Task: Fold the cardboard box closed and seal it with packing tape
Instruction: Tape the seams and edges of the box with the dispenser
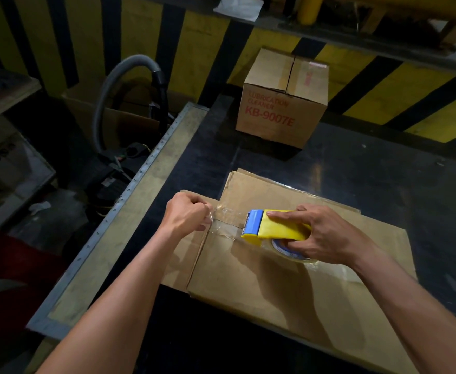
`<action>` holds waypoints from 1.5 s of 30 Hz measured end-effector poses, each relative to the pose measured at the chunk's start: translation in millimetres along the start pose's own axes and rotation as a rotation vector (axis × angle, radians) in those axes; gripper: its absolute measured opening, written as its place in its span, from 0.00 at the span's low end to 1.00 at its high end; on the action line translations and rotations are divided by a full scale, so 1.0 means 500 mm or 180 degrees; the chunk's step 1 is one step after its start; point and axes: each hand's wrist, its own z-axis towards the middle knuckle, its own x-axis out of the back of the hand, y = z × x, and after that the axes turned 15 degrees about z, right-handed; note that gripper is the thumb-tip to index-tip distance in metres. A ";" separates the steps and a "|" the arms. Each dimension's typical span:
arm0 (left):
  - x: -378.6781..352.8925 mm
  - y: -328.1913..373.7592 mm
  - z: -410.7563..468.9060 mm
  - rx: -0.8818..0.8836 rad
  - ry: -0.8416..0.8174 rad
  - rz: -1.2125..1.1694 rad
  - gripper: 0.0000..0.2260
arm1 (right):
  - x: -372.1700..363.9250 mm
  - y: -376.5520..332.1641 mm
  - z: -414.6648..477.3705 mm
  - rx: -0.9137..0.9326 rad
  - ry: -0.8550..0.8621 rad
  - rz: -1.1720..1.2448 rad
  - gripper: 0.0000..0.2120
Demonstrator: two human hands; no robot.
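Your cardboard box (289, 287) lies with a broad face up on the near half of the bench (370, 171), closer to the right edge than to the left. One flap juts from its left side toward the bench's left edge. A fold line runs between that flap and the main panel.

A strip of clear packing tape (228, 224) stretches across this fold, wrinkled and shiny, from your left hand to the cutter. Whether it is stuck down along its whole length cannot be told.

Your left hand (186, 214) sits at the far left corner of the flap, fingers curled in, pinching the free end of the strip.

Your right hand (326, 236) grips the tape dispenser (272, 225), a yellow body with a blue toothed head pointing left. Your forefinger lies straight along the yellow top, and your thumb tucks in at the tape roll (283, 251) underneath. The roll rests on the box's upper face.

At the far edge of the bench, well apart from your work, stands a closed carton (283, 98) printed in red with "LUBRICATION CLEANER KB-9007E".

A metal strip (129, 190) trims the bench's left edge. Beyond it a grey vacuum hose (124, 76) arches up over the floor. A yellow-and-black striped wall (194, 49) runs behind everything.
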 end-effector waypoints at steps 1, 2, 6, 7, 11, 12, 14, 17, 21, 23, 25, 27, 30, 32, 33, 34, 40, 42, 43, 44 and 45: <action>-0.001 -0.001 0.002 0.0032 -0.0028 -0.0016 0.07 | 0.001 -0.001 0.000 0.0006 0.0010 0.0010 0.31; -0.003 -0.002 0.004 0.0063 -0.0049 -0.0051 0.07 | 0.001 0.000 -0.001 0.0010 0.0032 0.0024 0.31; -0.009 -0.013 0.010 0.0177 -0.0134 -0.0161 0.06 | -0.001 0.003 0.000 0.0040 0.0043 -0.0025 0.31; -0.010 -0.015 0.011 0.0188 -0.0158 -0.0182 0.06 | -0.001 0.003 0.000 0.0051 0.0040 -0.0041 0.31; -0.008 -0.014 0.017 0.0227 -0.0254 -0.0257 0.05 | -0.002 0.004 -0.001 0.0061 0.0055 -0.0067 0.31; -0.007 -0.013 0.017 0.0233 -0.0268 -0.0259 0.05 | -0.003 0.003 -0.001 0.0048 0.0057 -0.0075 0.31; -0.006 -0.012 0.017 0.0244 -0.0297 -0.0276 0.06 | -0.004 0.003 -0.001 0.0042 0.0068 -0.0074 0.31; -0.002 -0.013 0.017 0.0231 -0.0346 -0.0299 0.06 | -0.001 0.000 -0.002 0.0023 0.0076 -0.0054 0.31; 0.002 -0.016 0.017 0.0200 -0.0341 -0.0281 0.06 | -0.004 -0.001 -0.002 0.0024 0.0051 -0.0098 0.31; 0.002 -0.019 0.016 0.0180 -0.0322 -0.0256 0.06 | -0.004 -0.002 -0.001 0.0028 0.0065 -0.0097 0.31; 0.002 -0.018 0.016 0.0161 -0.0272 -0.0211 0.06 | -0.003 -0.001 0.000 0.0015 0.0062 -0.0093 0.31; 0.005 -0.014 0.015 0.0101 -0.0204 -0.0093 0.06 | -0.002 -0.001 0.000 0.0031 0.0052 -0.0095 0.32; 0.009 -0.009 0.014 -0.0029 -0.0141 0.0055 0.07 | -0.002 0.001 -0.001 0.0036 0.0069 -0.0060 0.32; 0.011 -0.006 0.014 -0.0051 -0.0138 0.0115 0.07 | -0.003 0.004 -0.002 0.0048 0.0076 -0.0038 0.32; 0.012 -0.005 0.015 -0.0055 -0.0138 0.0149 0.07 | -0.003 0.004 -0.003 0.0050 0.0080 -0.0034 0.32; 0.012 -0.005 0.016 -0.0054 -0.0135 0.0163 0.07 | -0.002 0.004 -0.003 0.0050 0.0086 -0.0031 0.32; 0.018 0.001 0.006 -0.0038 -0.0133 0.0102 0.09 | -0.001 0.006 -0.004 0.0091 0.0101 0.0038 0.31; 0.016 0.005 0.000 -0.0075 -0.0077 0.0133 0.08 | -0.002 0.008 -0.005 0.0093 0.0089 0.0037 0.31; 0.016 0.006 -0.001 -0.0112 -0.0041 0.0181 0.08 | -0.002 0.009 -0.006 0.0089 0.0094 0.0030 0.31; 0.016 0.006 -0.001 -0.0154 -0.0005 0.0244 0.08 | -0.002 0.009 -0.005 0.0088 0.0104 0.0018 0.31; 0.016 0.006 -0.002 -0.0191 0.0022 0.0308 0.08 | -0.002 0.009 -0.005 0.0084 0.0113 0.0005 0.31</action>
